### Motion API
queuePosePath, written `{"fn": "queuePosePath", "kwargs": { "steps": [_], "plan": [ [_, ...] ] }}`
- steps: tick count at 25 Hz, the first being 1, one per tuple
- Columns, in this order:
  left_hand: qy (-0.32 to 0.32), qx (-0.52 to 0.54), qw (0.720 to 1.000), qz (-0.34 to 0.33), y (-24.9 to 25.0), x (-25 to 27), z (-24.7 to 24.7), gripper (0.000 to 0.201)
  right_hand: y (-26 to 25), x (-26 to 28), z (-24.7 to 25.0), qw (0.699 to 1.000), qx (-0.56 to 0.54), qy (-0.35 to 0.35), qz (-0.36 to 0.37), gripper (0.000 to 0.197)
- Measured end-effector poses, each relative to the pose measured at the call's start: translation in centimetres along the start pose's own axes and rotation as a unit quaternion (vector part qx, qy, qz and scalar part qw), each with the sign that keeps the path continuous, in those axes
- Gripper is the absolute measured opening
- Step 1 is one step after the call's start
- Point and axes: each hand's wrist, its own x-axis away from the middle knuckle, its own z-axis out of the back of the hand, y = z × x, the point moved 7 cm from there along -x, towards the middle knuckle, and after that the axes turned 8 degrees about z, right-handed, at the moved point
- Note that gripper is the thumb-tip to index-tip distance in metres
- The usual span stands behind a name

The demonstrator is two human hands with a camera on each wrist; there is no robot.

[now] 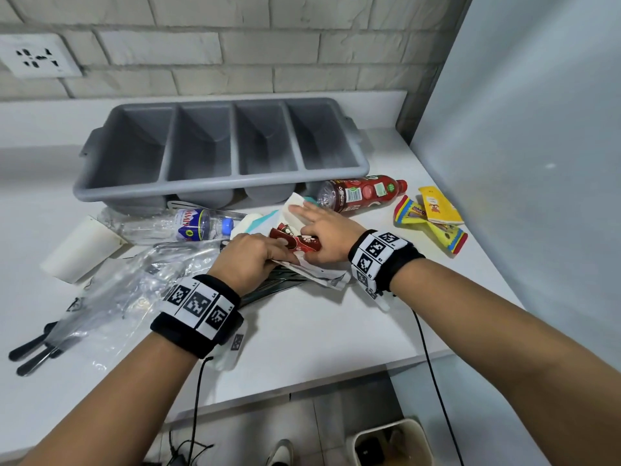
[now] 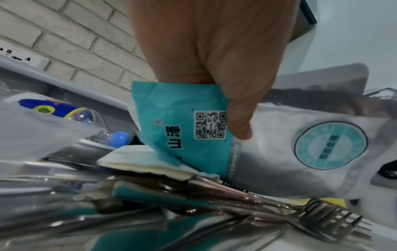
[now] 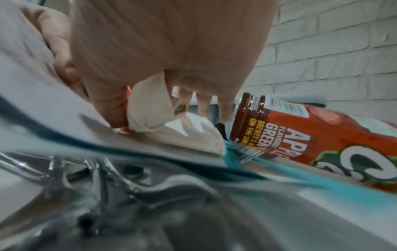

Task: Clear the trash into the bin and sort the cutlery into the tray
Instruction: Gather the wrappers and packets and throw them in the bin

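Two hands meet over a heap of wrappers and cutlery on the counter [image 1: 319,334].

Left hand [image 1: 247,260] has its fingers curled, pinching a teal packet [image 2: 182,122] between thumb and fingers above the forks [image 2: 326,219]. Right hand [image 1: 324,235] pinches a crumpled red wrapper [image 1: 297,242] with thumb and forefinger, the other fingers spread toward the red bottle [image 1: 361,193]. Behind the heap sits the grey tray [image 1: 218,146]; the bin [image 1: 391,443] stands on the floor below.

Showing behind the white counter [image 1: 322,331]: a pale brick wall [image 1: 235,48] carrying a white socket [image 1: 37,55]; black cables [image 1: 433,371] hanging over the front edge toward the tiled floor [image 1: 268,422].
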Motion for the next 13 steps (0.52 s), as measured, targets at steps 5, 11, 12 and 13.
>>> {"fn": "queuePosePath", "kwargs": {
  "steps": [5,11,12,13],
  "plan": [
    [-0.014,0.007,1.0,0.003,-1.01,-0.26,-0.25,0.044,0.29,-0.08,-0.2,0.993,-0.104,0.041,-0.046,0.08],
    [-0.026,0.007,1.0,0.002,-1.2,-0.38,-0.37,0.039,0.72,0.25,-0.44,0.997,-0.055,-0.022,-0.054,0.083],
    [-0.031,0.008,0.999,0.006,-1.16,-0.36,-0.41,0.039,0.8,0.43,-0.43,0.995,-0.076,-0.019,-0.057,0.079],
    [-0.035,0.008,0.999,0.007,-1.08,-0.33,-0.42,0.039,0.79,0.72,-0.34,0.994,-0.084,-0.015,-0.061,0.077]
  ]
}}
